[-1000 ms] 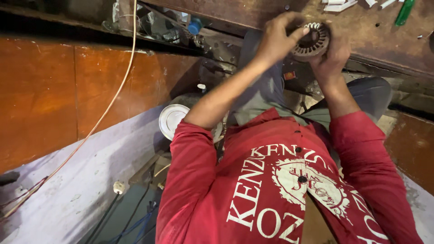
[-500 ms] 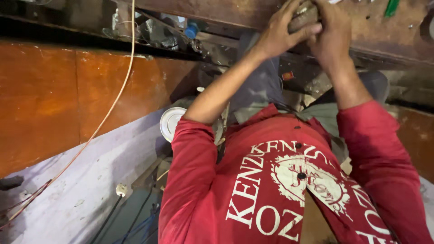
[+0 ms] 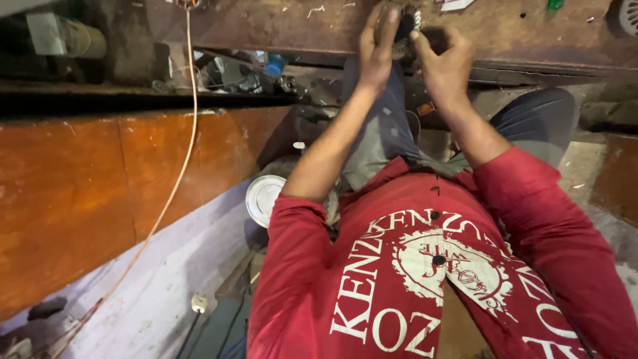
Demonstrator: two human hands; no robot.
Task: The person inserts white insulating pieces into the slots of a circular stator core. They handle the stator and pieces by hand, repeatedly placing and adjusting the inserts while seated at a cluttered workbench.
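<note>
- While both arms in red sleeves are stretched forward, a small round metal part (image 3: 404, 26) with a toothed rim is held between the two hands at the edge of the brown workbench (image 3: 279, 26).
- The left hand (image 3: 377, 50) is closed on the left side of the metal part, with its fingers laid over the top of it.
- The right hand (image 3: 444, 60) is closed on the right side of the same part; the thumb is pressed against the rim.
- Most of the part is hidden by the fingers, so its exact shape cannot be told.
- A white round lid (image 3: 264, 199) is seen below the workbench, just beside the left elbow.
- A thin orange cable (image 3: 174, 186) hangs down from the workbench, well apart from the hands, over a brown wooden panel (image 3: 86, 199).
- A blue bottle cap (image 3: 274, 66) is seen under the workbench, left of the hands.
</note>
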